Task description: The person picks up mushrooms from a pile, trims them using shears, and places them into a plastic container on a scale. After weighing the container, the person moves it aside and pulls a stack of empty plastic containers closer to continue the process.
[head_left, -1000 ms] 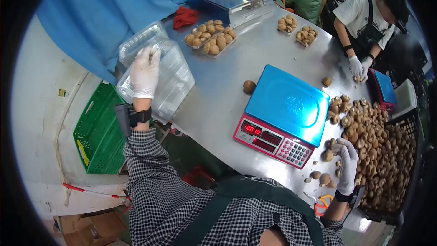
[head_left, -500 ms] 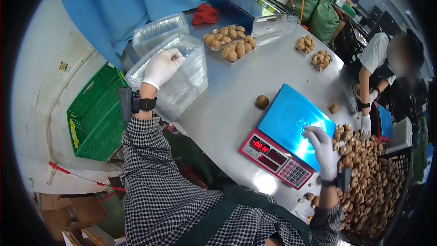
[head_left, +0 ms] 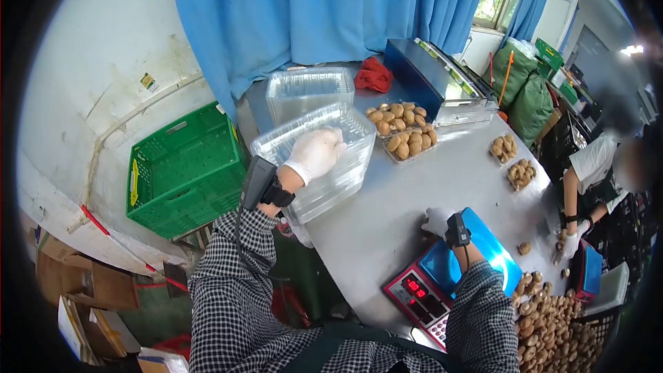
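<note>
At the digital scale (head_left: 494, 240): the gloved right hand (head_left: 438, 221) is reaching past the blue weighing plate, its palm side facing down; whether its fingers are closing on anything, I cannot tell.
Near tray stack (head_left: 330, 197): clear plastic trays are standing nested at the left edge of the metal table (head_left: 359, 252). The gloved left hand (head_left: 316, 154) is curling over them, fingers bunched together; any pinch on plastic is hidden.
Handling: the trays are probably light, springy, slick and easily creased or cracked, so the rim is offering the best hold.
Beyond: filled mushroom packs (head_left: 412, 144) are sitting near a red cloth (head_left: 373, 74).
Change: the right hand, earlier hovering over the plate, is now reaching beyond it; the loose mushroom there is no longer showing, perhaps hidden.
</note>
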`<control>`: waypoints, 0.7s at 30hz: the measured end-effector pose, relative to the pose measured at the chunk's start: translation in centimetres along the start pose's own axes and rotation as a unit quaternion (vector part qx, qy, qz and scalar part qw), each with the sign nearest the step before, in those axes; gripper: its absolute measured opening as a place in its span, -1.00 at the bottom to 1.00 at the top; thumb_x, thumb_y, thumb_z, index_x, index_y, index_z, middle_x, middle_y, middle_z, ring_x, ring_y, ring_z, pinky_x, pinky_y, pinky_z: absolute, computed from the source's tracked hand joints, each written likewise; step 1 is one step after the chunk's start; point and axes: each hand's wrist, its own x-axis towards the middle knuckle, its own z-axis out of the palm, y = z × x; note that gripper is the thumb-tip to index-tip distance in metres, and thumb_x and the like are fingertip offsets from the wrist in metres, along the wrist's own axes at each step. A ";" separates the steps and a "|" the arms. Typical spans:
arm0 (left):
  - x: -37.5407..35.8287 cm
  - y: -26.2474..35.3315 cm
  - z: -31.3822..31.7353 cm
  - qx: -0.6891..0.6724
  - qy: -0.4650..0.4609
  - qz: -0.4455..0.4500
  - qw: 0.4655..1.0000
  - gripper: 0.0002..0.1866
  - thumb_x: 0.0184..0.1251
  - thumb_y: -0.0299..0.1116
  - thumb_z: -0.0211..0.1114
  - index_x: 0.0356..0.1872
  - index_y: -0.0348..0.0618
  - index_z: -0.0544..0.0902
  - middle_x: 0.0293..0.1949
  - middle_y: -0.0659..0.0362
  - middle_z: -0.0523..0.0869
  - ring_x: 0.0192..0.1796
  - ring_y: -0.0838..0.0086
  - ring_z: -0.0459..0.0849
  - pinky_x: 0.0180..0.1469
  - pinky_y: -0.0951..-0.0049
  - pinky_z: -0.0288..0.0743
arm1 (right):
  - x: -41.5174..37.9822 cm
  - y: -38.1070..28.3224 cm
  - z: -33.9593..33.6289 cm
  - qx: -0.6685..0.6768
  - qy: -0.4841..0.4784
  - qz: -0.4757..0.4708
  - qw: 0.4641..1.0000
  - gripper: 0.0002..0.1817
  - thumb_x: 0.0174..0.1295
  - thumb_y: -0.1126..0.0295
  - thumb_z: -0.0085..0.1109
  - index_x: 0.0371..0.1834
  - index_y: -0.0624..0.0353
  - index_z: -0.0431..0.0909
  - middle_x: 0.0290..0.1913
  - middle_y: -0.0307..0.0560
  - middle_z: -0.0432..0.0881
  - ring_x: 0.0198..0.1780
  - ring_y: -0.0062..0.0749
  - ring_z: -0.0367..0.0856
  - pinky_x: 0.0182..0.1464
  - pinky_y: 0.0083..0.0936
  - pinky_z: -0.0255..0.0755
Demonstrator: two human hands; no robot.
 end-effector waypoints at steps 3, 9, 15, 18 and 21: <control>0.1 -0.2 0.6 -0.020 0.007 -0.004 1.000 -0.83 0.28 -0.31 0.22 -0.38 -0.20 0.54 -0.39 -0.04 0.63 -0.26 0.03 0.62 -0.19 0.14 0.46 | 1.1 0.3 1.2 -0.045 -0.038 0.005 0.998 -0.54 0.05 0.06 0.23 -0.12 0.19 0.68 -0.19 0.16 0.70 -0.15 0.07 0.68 -0.05 -0.15 0.55; 0.1 -0.4 -0.1 -0.004 0.093 0.037 0.995 -0.84 0.32 -0.32 0.19 -0.37 -0.18 0.53 -0.37 -0.02 0.61 -0.25 0.03 0.61 -0.21 0.17 0.46 | -2.2 -2.4 -2.1 0.078 0.070 0.011 0.994 -0.62 0.06 0.13 0.21 -0.13 0.13 0.66 -0.20 0.10 0.71 -0.14 0.02 0.69 -0.05 -0.21 0.55; -0.3 8.3 -5.2 0.036 0.219 0.122 0.968 -0.92 0.29 -0.36 0.18 -0.34 -0.11 0.53 -0.36 0.06 0.56 -0.28 0.13 0.58 -0.22 0.17 0.44 | -15.5 -0.8 -4.1 0.487 0.140 -0.058 0.860 -0.59 0.17 0.26 0.16 0.06 0.21 0.55 -0.10 0.00 0.65 0.01 -0.29 0.61 0.13 -0.40 0.45; -1.1 14.6 -1.5 -0.002 0.196 0.213 0.957 -0.90 0.29 -0.33 0.19 -0.35 -0.09 0.51 -0.35 0.10 0.54 -0.26 0.18 0.59 -0.22 0.20 0.44 | -22.5 0.8 -2.7 0.616 0.119 -0.062 0.776 -0.53 0.25 0.12 0.21 0.10 0.22 0.50 -0.03 -0.08 0.60 0.05 -0.36 0.54 0.18 -0.42 0.39; -1.7 20.5 4.8 -0.090 0.074 0.277 0.954 -0.92 0.29 -0.34 0.20 -0.34 -0.07 0.52 -0.33 0.14 0.56 -0.26 0.19 0.58 -0.20 0.23 0.41 | -29.4 1.4 0.1 0.649 0.128 0.016 0.750 -0.47 0.25 0.04 0.24 0.13 0.20 0.48 0.00 -0.08 0.58 0.10 -0.40 0.50 0.21 -0.46 0.36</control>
